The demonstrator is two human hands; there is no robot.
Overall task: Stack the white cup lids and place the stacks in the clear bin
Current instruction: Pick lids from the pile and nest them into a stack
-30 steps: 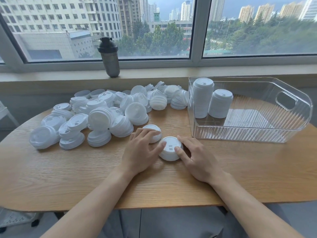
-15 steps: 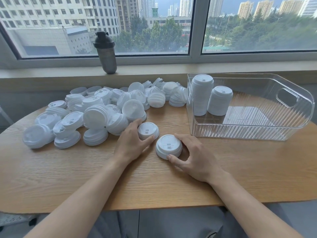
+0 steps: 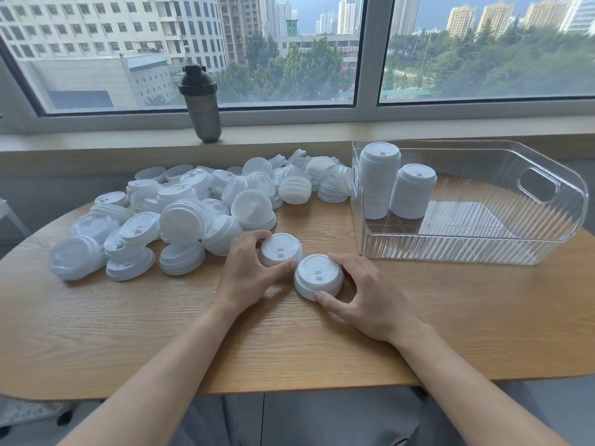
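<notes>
I see a short stack of white plastic cup lids on the oval wooden table with my right hand curled round it, my left hand pinching a neighbouring white lid, the loose lid heap behind, two stacks in the clear ribbed bin.

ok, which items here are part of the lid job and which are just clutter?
Job:
left hand gripping a lid
right hand gripping a small lid stack
loose lid pile
clear bin holding two tall stacks

Clutter:
shaker bottle on the sill
</notes>
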